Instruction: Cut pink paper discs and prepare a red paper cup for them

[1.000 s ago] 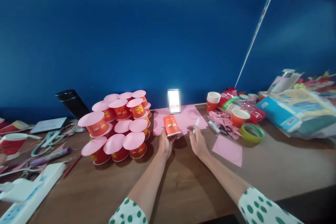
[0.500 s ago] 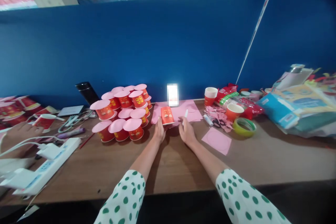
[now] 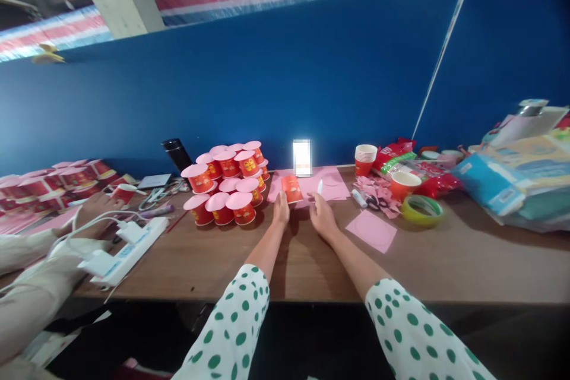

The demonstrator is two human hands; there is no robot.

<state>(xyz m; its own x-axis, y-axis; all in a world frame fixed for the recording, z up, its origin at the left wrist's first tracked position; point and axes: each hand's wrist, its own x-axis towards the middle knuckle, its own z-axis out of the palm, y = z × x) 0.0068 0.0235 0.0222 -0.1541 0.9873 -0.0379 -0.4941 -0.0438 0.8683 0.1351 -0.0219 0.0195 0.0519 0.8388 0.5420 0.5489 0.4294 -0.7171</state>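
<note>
My left hand [image 3: 281,212] grips a red paper cup [image 3: 291,189], held upside down on a pink paper sheet [image 3: 330,186] at the back of the wooden table [image 3: 276,255]. My right hand [image 3: 322,217] is closed round a white pen [image 3: 319,187], its tip on the pink sheet just right of the cup. Left of my hands stands a pile of red cups with pink paper lids [image 3: 231,187].
A pink square [image 3: 371,230], a green tape roll [image 3: 422,209], pink scraps with scissors [image 3: 376,196], stacked cups [image 3: 366,160] and packages [image 3: 512,181] lie to the right. A power strip [image 3: 129,249], a black flask [image 3: 177,153] and another person's arm [image 3: 40,285] are at the left.
The camera has pulled back and tilted up, so the table looks smaller and the neighbour's arm has come into view. My hands stay on the cup and pen, drawn slightly closer together.
</note>
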